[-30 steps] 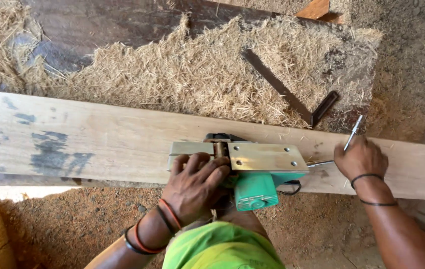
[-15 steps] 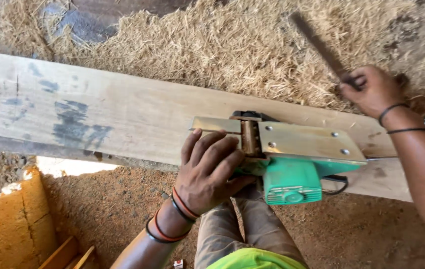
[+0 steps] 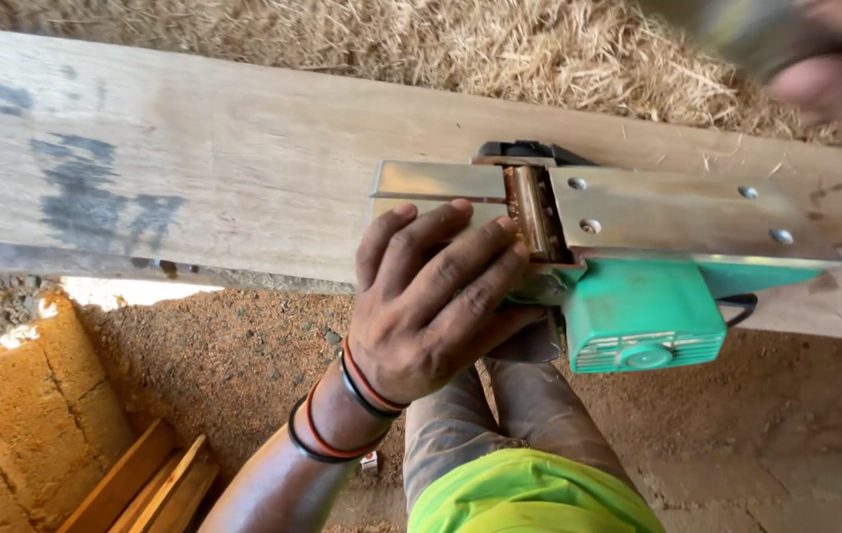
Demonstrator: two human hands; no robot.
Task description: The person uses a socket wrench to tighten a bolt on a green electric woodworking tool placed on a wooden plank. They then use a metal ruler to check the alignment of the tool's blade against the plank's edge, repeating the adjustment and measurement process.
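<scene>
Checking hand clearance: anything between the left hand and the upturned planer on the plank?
Nothing visible. The left hand already rests on the planer, fingers across its metal sole beside the cutter drum. The right hand, blurred, is apart at upper right.
</scene>
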